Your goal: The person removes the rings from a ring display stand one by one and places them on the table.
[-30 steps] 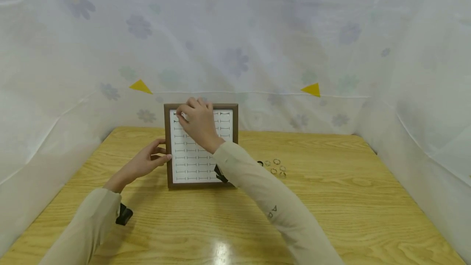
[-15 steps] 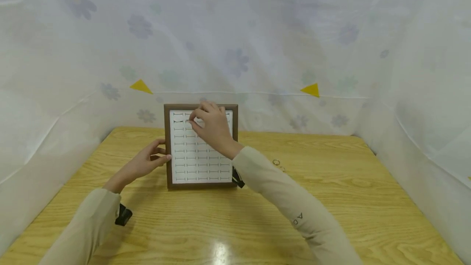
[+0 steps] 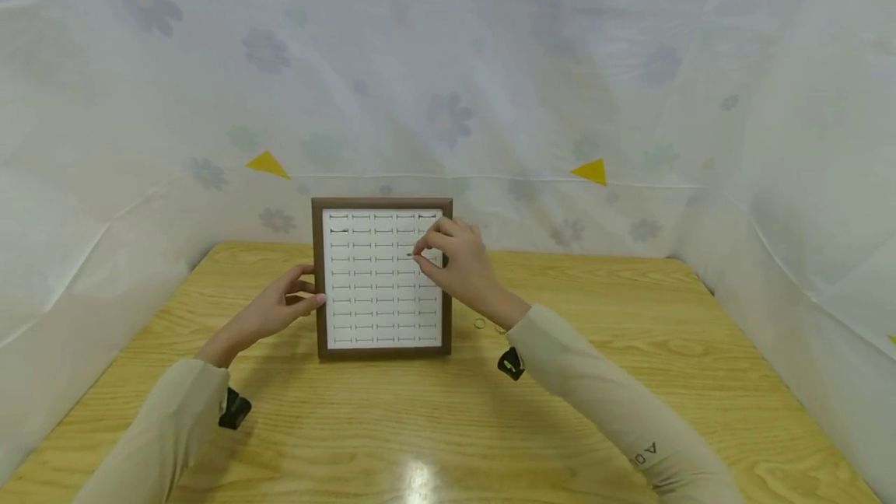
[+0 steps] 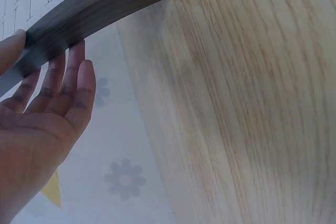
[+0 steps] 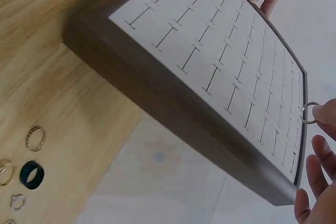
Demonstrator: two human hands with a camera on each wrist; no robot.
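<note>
Ring (image 5: 310,113): a thin metal band, pinched at the fingertips of the right hand (image 3: 458,261), held just before the slotted face of the ring display board (image 3: 381,278).
Direction: the slots lay toward the board from the ring, on its right columns, their long axes crosswise.
Nearer hand: the right; the left hand (image 3: 280,309) was spread against the board's left frame edge.
Desk (image 3: 630,379): loose rings (image 5: 23,169) lay right of the board.

Tray (image 3: 316,278): dark brown wooden frame, white insert showing rows of thin dark slits. Table (image 3: 448,426): pale yellow wood grain. Backdrop (image 3: 490,61): white sheet carrying faded grey-blue flowers, yellow triangles. Sleeves (image 3: 616,411): beige. Rings (image 5: 34,139): gold-toned and silver-toned, one black.
</note>
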